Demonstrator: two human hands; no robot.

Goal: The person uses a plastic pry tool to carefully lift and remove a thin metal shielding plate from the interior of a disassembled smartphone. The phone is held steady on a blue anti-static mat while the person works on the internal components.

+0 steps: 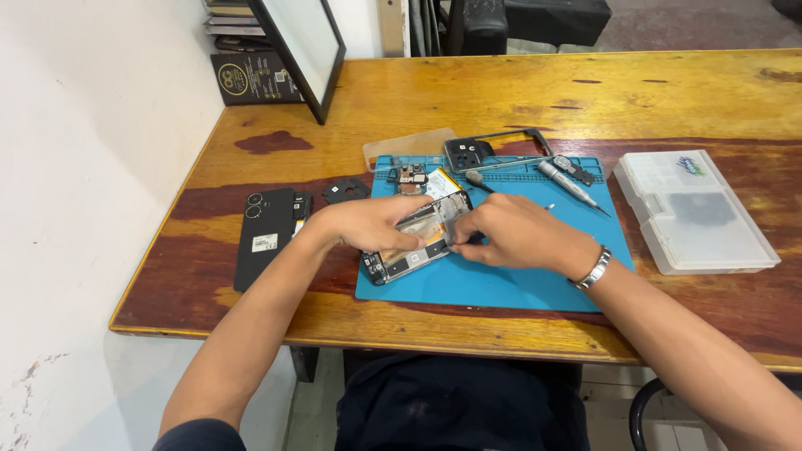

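While the wooden tabletop [685,92] stretches wide under everything, I work on the blue mat [501,284] laid near its front edge, where the opened phone [415,238] lies tilted across the mat's left part, its insides facing up. My left hand [368,221] clamps the phone's upper left side, fingers curled over its edge and pressed against the frame. My right hand [514,234] meets it from the other side, fingers pinched together on something small at the phone's right edge; I cannot tell what it is. A slip there, I judge, could tear a thin cable or let a tiny part roll away, since the phone rests half lifted rather than flat. Close behind my fingers lie a small circuit board [410,177], a dark frame piece [493,149] and a screwdriver [566,184], all near enough to be knocked by a sudden jerk. A clear plastic box [693,213] sits off the mat on the right, and a black back cover [266,234] lies left of the mat, just beside my left wrist.
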